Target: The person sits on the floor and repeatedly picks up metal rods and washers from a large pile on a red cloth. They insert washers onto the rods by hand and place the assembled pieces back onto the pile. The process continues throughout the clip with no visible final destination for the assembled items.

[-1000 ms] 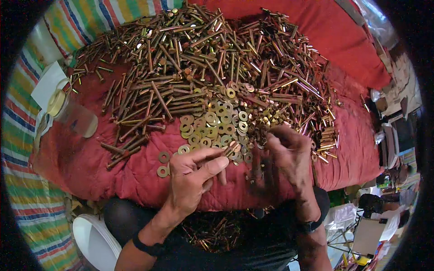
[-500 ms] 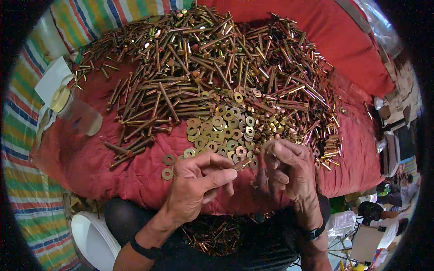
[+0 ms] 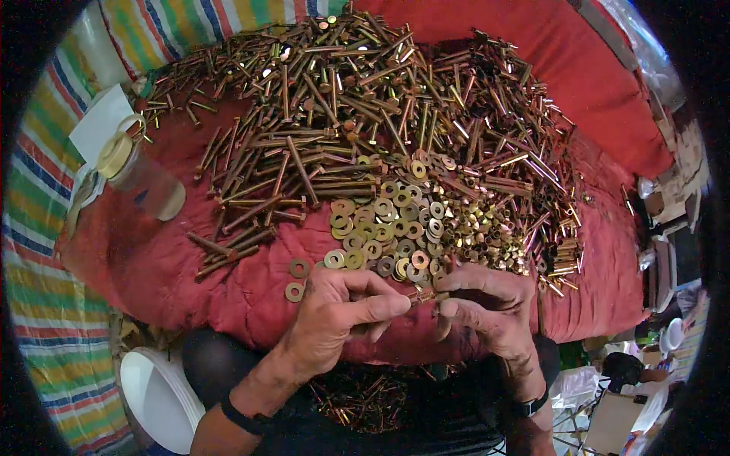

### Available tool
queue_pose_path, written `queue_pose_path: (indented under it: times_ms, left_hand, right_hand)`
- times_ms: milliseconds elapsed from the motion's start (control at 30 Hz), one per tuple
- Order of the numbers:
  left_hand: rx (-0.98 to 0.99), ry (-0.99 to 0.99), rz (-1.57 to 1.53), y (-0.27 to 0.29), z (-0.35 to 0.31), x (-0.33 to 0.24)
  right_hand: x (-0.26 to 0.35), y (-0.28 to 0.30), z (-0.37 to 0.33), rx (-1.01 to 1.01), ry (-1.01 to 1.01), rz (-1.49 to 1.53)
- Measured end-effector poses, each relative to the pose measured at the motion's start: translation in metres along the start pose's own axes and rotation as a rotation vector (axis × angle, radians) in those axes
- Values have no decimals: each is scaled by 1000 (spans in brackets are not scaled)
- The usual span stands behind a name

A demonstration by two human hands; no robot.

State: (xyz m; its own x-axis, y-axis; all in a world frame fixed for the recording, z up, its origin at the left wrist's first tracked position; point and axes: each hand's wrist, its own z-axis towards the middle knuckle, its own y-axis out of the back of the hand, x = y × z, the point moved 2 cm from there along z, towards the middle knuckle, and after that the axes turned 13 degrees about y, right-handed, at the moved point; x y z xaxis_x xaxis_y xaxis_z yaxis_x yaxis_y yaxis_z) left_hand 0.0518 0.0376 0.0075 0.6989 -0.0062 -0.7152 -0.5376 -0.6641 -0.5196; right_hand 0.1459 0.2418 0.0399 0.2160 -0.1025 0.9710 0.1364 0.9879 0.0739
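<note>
My left hand [image 3: 334, 315] is closed, thumb and forefinger pinching a slim brass-coloured bolt [image 3: 420, 296]. Its ribbed, seemingly threaded end sticks out to the right; the rest is hidden in the fingers. At that end, the thumb and forefinger of my right hand [image 3: 490, 308] come together from the right. Whatever small part they may hold is too small and blurred to make out. Just beyond both hands lie a heap of flat round washers [image 3: 391, 228] and, right of it, a pile of small brass-coloured nuts [image 3: 487, 235].
Long bolts [image 3: 304, 129] cover the far part of the red padded cloth [image 3: 289, 251]. Short metal sleeves [image 3: 566, 254] lie at the right. A clear jar with a cream lid [image 3: 156, 186] stands at the left. More metal pieces [image 3: 353, 399] lie at my lap; white stacked tubs [image 3: 156, 395] stand lower left.
My right hand has come down and left to the bolt's end, its fingertips now meeting there. The left hand moved slightly right, still pinching the bolt. The whole view shifted a little.
</note>
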Motion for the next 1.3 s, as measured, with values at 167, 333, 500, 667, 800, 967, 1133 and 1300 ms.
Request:
queue_pose_path:
  times_ms: [167, 333, 500, 667, 800, 967, 1133, 1300]
  left_hand:
    - [11, 164, -22, 6, 0, 2]
    - [106, 300, -159, 8, 0, 4]
    - [10, 154, 118, 7, -3, 0]
    - [-137, -345, 503, -6, -8, -6]
    - [-193, -421, 666, -12, -15, -6]
    - [-162, -330, 530, -11, -12, -3]
    - [-156, -291, 429, -4, -6, -6]
    - [-141, -214, 429, -3, -7, -7]
  right_hand:
    - [3, 2, 1, 119, 265, -385]
    - [2, 2, -4, 156, 273, -480]
    - [4, -2, -4, 176, 217, -485]
    - [3, -7, -3, 101, 265, -539]
    - [0, -3, -9, 126, -17, -473]
    - [-1, 1, -13, -66, -130, -327]
    - [5, 4, -9, -87, -12, -340]
    - [6, 2, -1, 116, 272, -498]
